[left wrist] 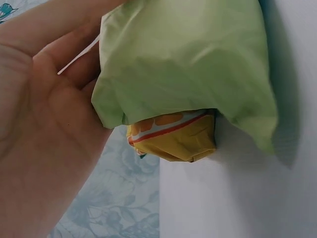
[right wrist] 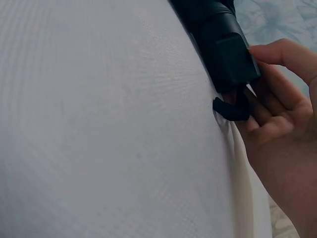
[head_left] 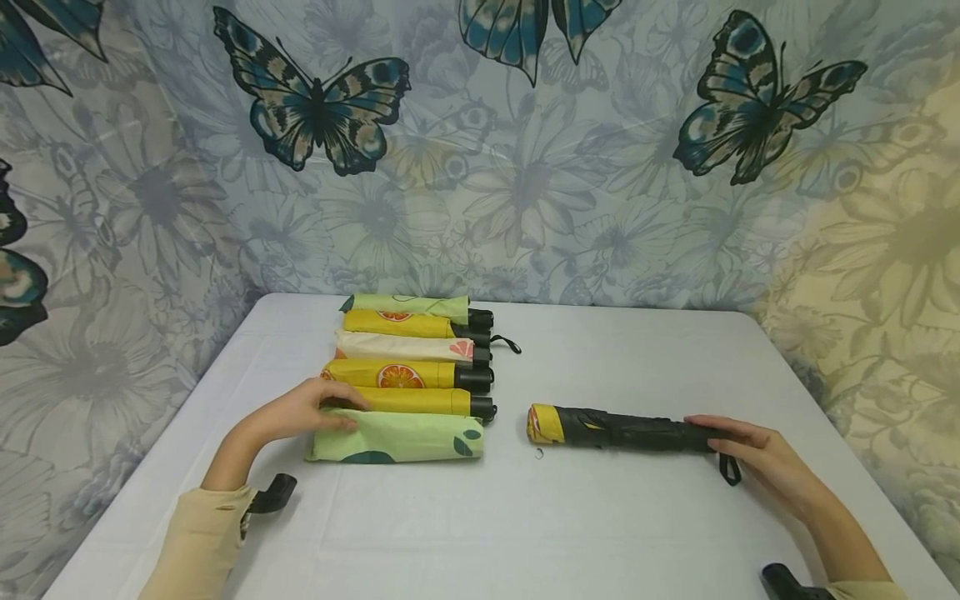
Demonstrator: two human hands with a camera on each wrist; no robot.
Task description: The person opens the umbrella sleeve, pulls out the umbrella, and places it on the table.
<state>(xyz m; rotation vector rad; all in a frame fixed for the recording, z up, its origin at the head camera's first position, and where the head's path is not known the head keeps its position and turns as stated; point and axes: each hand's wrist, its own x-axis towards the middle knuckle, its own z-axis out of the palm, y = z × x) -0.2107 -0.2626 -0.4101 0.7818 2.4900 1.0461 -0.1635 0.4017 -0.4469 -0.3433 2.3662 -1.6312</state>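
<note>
My left hand [head_left: 318, 408] holds the left end of a light green umbrella cover [head_left: 420, 437] with dark green leaf shapes, the nearest of a row. No black handle shows at its right end, and its inside is hidden. In the left wrist view the cover [left wrist: 183, 59] hangs loose over a yellow umbrella end [left wrist: 173, 141]. On the right side of the table, my right hand [head_left: 761, 450] pinches the handle end of a folded black umbrella [head_left: 630, 429] with a yellow tip pointing left. The right wrist view shows thumb and fingers about its dark handle [right wrist: 230, 59], with a strap loop [right wrist: 232, 109] below.
Behind the green cover lie several folded umbrellas side by side, handles to the right: yellow [head_left: 412, 402], yellow with an orange slice [head_left: 401, 374], cream [head_left: 397, 346], another yellow [head_left: 397, 323] and green [head_left: 408, 305]. A white cloth covers the table [head_left: 570, 533]; patterned fabric hangs behind.
</note>
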